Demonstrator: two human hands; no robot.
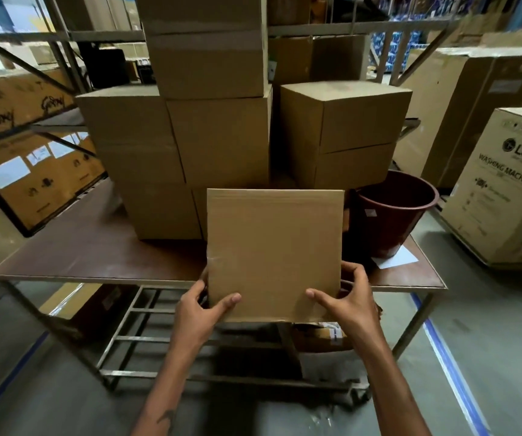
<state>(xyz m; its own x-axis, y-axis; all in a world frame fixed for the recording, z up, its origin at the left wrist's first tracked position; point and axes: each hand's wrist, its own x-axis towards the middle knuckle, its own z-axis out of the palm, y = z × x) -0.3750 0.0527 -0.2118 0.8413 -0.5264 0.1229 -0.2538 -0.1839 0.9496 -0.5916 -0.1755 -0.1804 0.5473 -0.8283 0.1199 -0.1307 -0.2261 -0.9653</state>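
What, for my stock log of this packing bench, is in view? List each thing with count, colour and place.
Flat brown cardboard box: one, brown, held upright over the table's near edge.
Closed brown cardboard boxes: several, brown, stacked on the table behind it.
Round dark red plastic bucket: one, dark red, on the table's right end.
White paper sheet: one, white, on the table beside the bucket.
Brown-topped metal-frame table: one, brown top, centre.
Beige LG washing machine carton: one, beige, on the floor at right.
Left hand: one, grips the flat box's lower left corner.
Right hand: one, grips its lower right corner.
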